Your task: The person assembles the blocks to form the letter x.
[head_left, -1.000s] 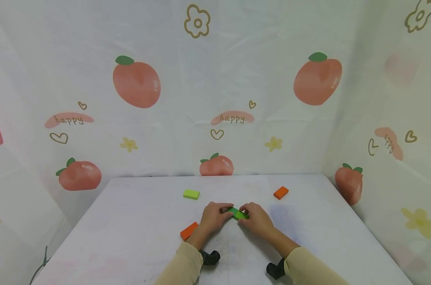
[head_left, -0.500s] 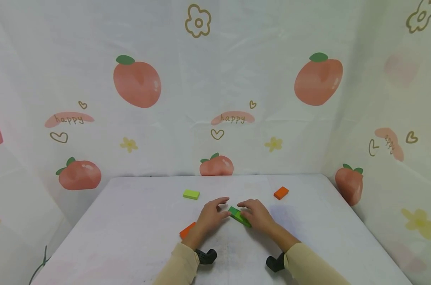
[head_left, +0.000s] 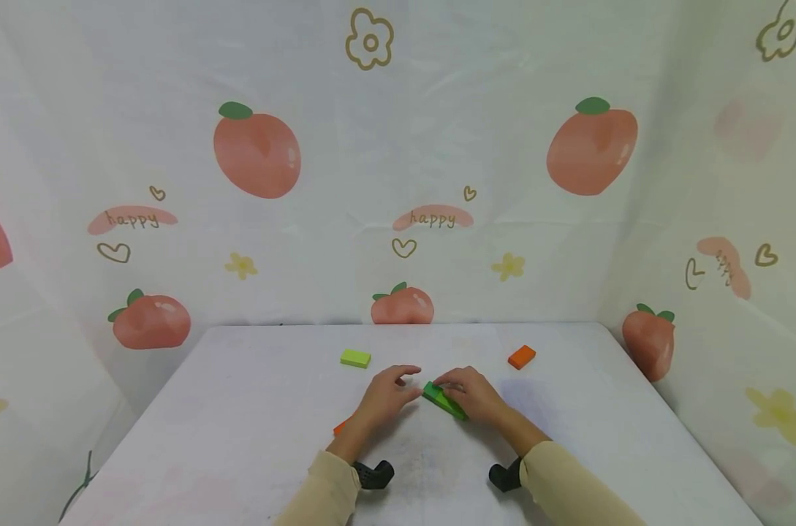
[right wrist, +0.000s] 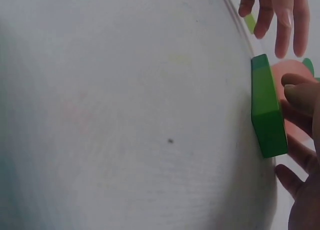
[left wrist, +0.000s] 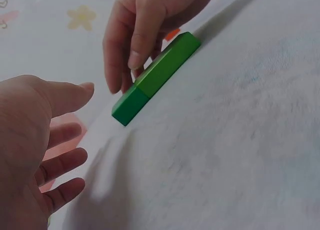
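Two green blocks lie end to end in a slanted row on the white table, a dark green block at the far-left end and a lighter green block behind it in the left wrist view. My right hand hovers close over the row, its loosely bent fingers and thumb right at the block's far side. To the left of the row, my left hand is held apart from it, fingers spread and holding nothing. The right wrist view shows the lighter block's near end beside my right fingers.
A yellow-green block lies at the back left and an orange block at the back right. Another orange block is partly hidden by my left forearm. A patterned curtain hangs behind the table.
Both hands held the green blocks a second ago. My left hand has let go and drawn back leftward; the row has turned slightly, and my right fingers have loosened over it.
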A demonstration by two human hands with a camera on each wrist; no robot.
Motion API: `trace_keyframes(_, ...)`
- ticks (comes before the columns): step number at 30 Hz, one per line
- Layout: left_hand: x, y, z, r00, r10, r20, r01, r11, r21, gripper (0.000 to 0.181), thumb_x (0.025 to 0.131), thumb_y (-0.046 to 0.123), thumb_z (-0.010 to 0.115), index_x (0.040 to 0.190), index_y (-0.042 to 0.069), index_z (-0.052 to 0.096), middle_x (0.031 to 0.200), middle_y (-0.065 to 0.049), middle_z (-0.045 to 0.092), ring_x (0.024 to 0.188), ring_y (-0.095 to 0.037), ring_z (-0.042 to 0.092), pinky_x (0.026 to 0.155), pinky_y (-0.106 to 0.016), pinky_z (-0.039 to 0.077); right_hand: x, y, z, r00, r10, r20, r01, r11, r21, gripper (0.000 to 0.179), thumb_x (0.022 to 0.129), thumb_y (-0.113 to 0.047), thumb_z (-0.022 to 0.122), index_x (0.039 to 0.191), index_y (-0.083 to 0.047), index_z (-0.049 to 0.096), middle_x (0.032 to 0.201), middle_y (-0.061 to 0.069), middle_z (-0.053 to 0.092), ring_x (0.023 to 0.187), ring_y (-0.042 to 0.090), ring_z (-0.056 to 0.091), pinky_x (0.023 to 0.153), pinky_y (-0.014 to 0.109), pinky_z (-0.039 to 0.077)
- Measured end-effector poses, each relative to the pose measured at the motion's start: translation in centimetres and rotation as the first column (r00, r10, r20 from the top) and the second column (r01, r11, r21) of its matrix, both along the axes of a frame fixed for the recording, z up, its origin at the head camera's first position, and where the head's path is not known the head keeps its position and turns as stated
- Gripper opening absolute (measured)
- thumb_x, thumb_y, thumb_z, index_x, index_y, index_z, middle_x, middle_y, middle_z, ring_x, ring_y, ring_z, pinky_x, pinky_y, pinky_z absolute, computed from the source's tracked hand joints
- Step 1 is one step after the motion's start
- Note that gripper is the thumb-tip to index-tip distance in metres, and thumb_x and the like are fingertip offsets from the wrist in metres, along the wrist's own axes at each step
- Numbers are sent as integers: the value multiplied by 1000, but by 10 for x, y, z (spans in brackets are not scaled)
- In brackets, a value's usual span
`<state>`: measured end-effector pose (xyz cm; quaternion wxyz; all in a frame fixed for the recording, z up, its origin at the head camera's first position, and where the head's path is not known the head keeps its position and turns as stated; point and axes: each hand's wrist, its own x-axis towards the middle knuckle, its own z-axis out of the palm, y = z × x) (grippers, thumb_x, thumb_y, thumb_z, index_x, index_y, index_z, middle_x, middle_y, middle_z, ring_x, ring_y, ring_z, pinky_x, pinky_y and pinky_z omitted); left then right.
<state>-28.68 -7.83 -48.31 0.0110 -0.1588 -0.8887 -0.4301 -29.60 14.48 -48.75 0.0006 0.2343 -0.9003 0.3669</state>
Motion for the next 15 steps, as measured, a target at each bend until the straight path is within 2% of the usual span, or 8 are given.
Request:
trace_keyframes(5,1,-6,2,1000,1,22,-1,1000,-3,38,90,25,70,127,19,64,124,-2,61,105,-21,58,87,-43,48,1,2,-1,999,13,29,-13,1000,-20,25,95,-6,59,114,-18,73,115,0,65,105,21,52,89,48,44)
trace_keyframes(15,-1,-19,-2,1000,-7,-10,7,1000,-7,37,92,29,68,127,18,64,124,0,62,102,-18,57,85,-39,47,0,3,-3,999,34,25,-35,999,17,27,95,-10,61,116,-22,72,113,-2,64,104,20,49,82,41,42)
